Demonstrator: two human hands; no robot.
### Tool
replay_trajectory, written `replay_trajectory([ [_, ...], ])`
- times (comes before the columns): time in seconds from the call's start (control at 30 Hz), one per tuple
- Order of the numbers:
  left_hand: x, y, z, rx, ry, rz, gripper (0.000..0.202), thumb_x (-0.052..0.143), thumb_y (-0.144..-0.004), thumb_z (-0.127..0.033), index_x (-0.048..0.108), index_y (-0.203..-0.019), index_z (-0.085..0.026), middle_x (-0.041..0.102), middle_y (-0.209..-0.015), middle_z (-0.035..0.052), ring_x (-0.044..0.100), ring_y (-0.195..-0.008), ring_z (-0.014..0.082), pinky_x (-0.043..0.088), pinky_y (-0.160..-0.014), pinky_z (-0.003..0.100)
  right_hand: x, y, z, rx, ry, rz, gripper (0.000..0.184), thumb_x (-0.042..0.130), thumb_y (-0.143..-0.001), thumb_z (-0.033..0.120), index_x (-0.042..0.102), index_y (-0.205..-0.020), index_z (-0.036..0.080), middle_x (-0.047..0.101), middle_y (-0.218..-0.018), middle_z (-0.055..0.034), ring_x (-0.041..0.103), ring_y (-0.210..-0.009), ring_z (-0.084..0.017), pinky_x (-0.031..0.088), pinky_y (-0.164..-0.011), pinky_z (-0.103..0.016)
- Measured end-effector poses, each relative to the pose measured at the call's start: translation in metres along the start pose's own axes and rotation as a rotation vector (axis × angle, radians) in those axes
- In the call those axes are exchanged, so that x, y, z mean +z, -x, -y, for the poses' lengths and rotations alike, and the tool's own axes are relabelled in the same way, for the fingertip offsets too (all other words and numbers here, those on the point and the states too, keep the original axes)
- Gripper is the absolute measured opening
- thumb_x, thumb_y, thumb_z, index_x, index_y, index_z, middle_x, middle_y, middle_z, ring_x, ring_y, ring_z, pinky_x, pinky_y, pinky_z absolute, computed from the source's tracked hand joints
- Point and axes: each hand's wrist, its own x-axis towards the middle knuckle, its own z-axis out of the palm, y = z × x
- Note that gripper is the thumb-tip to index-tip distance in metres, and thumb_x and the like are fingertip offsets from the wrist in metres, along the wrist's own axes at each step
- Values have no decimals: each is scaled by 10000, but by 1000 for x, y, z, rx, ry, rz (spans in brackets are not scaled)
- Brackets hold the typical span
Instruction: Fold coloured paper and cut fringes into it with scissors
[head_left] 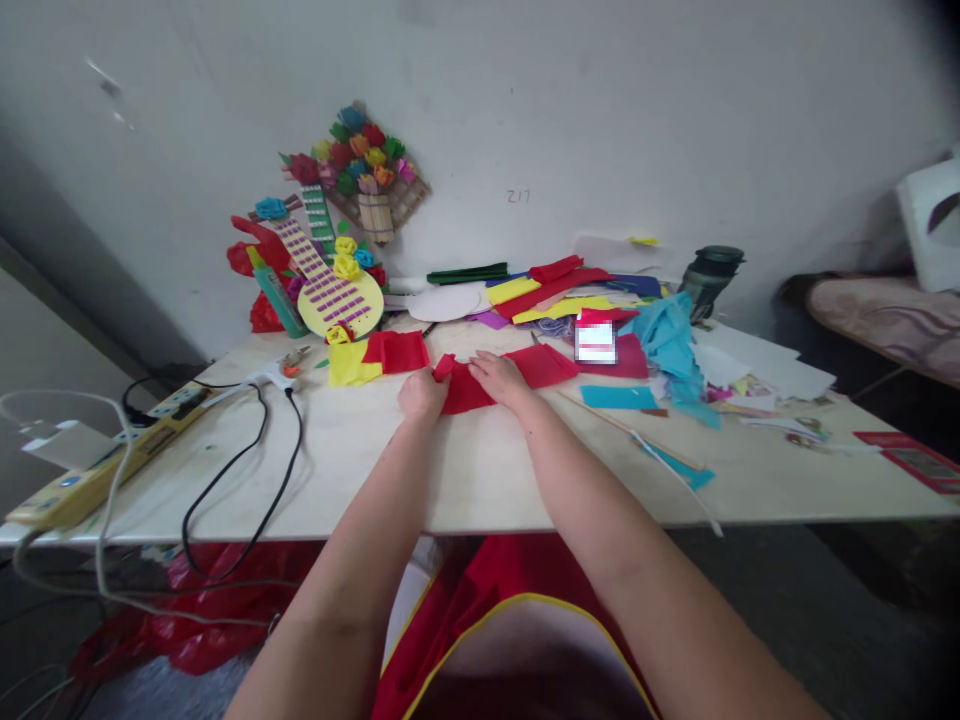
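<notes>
A strip of red crepe paper (466, 392) lies across the table in front of me, stretching out to the right beyond my right hand. My left hand (424, 394) is closed on its left end, where a fold stands up by the thumb. My right hand (498, 379) rests on top of the strip with its fingers stretched out flat. Just left of my hands are a red paper piece (403, 352) and a yellow paper piece (352, 364). To the right lies a blue paper rectangle (618, 397), near a thin wooden stick (630, 430).
A power strip (112, 462) with cables and a white corded tool (274, 376) occupy the left side. Paper-flower crafts (341, 300), a green bottle (276, 292) and piled coloured paper (555, 290) stand at the back. A dark cup (711, 280) and crumpled blue paper (667, 340) are right.
</notes>
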Motion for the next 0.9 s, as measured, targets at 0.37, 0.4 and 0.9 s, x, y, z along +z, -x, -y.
replay_trajectory([
  [0.37,1,-5,3,-26,58,-31,373,509,-756,-502,654,-978,-240,670,-1002,114,600,-974,298,461,-758,369,-34,18,-49,692,86,-243,446,463,-785,284,576,-1178,107,517,-1231,-189,438,-1142,-340,303,-926,-474],
  [0.4,1,-5,4,-32,63,-29,371,513,-753,-501,654,-980,-243,670,-1004,112,600,-975,296,461,-756,366,-33,18,-51,700,80,-244,437,467,-781,282,590,-1163,110,519,-1227,-188,441,-1134,-338,317,-914,-465],
  [0.9,-1,-3,0,-39,130,-41,332,505,-747,-498,644,-881,-227,673,-934,117,606,-934,291,454,-722,352,-28,7,-48,628,-2,-263,366,364,-850,238,657,-1063,194,648,-1073,-128,581,-994,-267,424,-781,-352],
])
